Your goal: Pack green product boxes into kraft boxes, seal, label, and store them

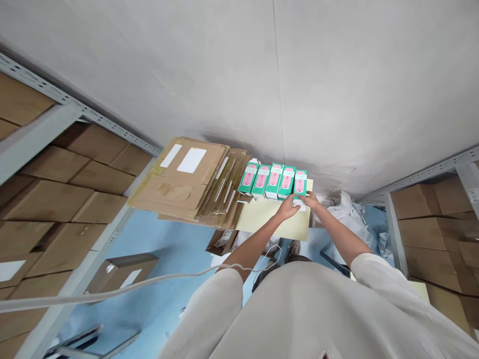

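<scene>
Green-and-pink box [300,183] at the right-hand end of the row is the one getting attention, right? Trying to work out what step this is.

Yep, that one. Five of them sit side by side on the pale yellow surface [258,222], right by the grey wall [224,75], and both hands are at the near end of the last one. My guess is the step in hand is a bit of two-handed work on that end, where a white part [300,205] shows between the fingers. Could be a flap, couldn't swear to it.

So is it clamped or what?

Can't tell tbh. Left-hand grip [287,208] comes in from the left, right-hand grip [310,200] from the right, and the fingertips look like they're on the box. Whether either one is actually pinching is too small to see.

What would the next move need, in your opinion?

Light fingers and both sides working evenly, I reckon. Its neighbour [286,182] is just beside it, so a sideways shove could knock the row crooked. There's bare surface on the near side, so I'd work toward the body. The leftmost box [248,176] has a white flap [254,161] sticking up at its far end, and the flattened cardboard stack [179,174] is just left of that, so not much slack over there.
</scene>
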A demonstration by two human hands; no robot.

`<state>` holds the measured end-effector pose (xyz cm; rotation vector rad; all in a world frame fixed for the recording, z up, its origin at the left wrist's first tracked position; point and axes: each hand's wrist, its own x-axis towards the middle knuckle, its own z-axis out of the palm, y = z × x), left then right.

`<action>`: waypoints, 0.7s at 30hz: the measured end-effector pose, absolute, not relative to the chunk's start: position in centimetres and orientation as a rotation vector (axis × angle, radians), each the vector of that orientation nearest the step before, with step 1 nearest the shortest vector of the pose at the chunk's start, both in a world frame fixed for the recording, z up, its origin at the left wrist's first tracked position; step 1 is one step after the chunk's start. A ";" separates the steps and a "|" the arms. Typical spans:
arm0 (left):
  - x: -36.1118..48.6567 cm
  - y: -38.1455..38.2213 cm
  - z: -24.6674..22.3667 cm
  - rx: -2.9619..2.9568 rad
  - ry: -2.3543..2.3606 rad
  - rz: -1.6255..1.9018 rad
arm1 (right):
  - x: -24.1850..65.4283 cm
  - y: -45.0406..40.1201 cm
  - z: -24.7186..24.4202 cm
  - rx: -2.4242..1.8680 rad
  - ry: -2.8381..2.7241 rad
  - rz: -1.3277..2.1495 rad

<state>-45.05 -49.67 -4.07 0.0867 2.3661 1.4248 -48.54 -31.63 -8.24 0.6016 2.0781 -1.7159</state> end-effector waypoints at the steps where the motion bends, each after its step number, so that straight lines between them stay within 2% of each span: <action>1: -45.0 -49.8 -4.0 0.081 2.359 1.448 | -48.4 -31.7 -8.0 0.634 2.049 -1.722; 12: -42.0 -51.2 -2.2 0.199 2.179 1.567 | -43.0 -32.7 -4.7 0.773 1.975 -1.894; 21: -35.0 -49.4 -1.0 0.563 2.012 1.480 | -30.7 -30.9 -2.8 1.035 2.077 -2.059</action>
